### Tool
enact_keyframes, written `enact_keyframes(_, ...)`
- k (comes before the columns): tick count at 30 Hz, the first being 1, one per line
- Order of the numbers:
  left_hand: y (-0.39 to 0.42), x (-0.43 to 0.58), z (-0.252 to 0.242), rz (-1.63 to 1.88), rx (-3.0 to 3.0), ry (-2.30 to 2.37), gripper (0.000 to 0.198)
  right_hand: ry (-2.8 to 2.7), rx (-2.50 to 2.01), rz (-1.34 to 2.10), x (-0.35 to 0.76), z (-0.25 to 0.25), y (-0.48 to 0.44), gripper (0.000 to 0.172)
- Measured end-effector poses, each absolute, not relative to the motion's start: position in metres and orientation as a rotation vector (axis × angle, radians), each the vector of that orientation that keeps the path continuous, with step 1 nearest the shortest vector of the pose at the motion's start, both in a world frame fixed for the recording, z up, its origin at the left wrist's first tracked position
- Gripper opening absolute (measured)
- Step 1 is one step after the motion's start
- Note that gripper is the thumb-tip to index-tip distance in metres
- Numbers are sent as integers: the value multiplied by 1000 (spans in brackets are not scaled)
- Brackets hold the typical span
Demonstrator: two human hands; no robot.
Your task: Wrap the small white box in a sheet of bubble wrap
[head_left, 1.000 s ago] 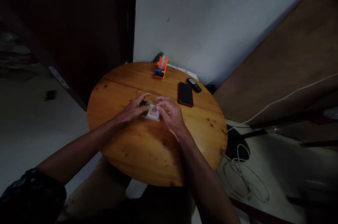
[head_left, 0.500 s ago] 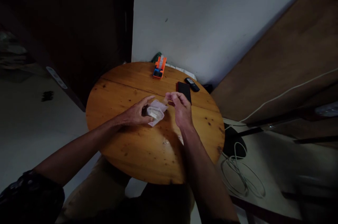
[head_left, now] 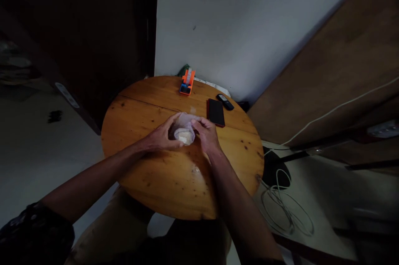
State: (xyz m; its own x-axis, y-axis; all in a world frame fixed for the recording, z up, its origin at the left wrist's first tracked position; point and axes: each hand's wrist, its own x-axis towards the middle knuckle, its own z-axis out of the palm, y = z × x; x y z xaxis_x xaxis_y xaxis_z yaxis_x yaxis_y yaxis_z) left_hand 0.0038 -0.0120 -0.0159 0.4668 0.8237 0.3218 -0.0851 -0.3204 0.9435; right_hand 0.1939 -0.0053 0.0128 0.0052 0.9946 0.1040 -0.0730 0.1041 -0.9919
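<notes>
A small whitish bundle in thin, see-through wrapping (head_left: 184,135) is between my two hands, over the middle of the round wooden table (head_left: 174,182). My left hand (head_left: 163,134) curls around its left side, thumb in front and fingers behind. Its far upper edge is pinched by my right hand (head_left: 205,132), thumb against fingers. What lies inside the wrapping looks pale, but I cannot make out its kind.
An orange tape dispenser (head_left: 187,82) stands at the table's back edge. Right of it lie a dark phone with a red edge (head_left: 215,112) and a black handset (head_left: 225,102). A wall (head_left: 218,28) rises behind, and a coiled pale cable (head_left: 282,206) lies on the floor at right.
My right hand has come down and left from beside the phone onto the wrapping's edge. The wrapping now stands more spread behind the pale contents. My left hand keeps its hold.
</notes>
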Motion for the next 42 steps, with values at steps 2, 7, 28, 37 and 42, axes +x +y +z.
enact_keyframes(2,-16,2,-8,1008,1599,611,100,-1143,-1086,1148,197,13,-3,30)
enact_keyframes(7,-21,-3,2,983,1478,655,65,-1019,-1075,1107,202,5,6,31)
enact_keyframes(28,-8,1,1,1092,1088,669,71,-1488,-1259,871,188,4,-8,25)
enact_keyframes(37,2,-6,3,1259,1182,929,66,-871,-1164,1173,202,4,6,22)
enact_keyframes(42,-7,-7,4,1290,1590,1214,67,-961,-1151,1130,202,3,5,21)
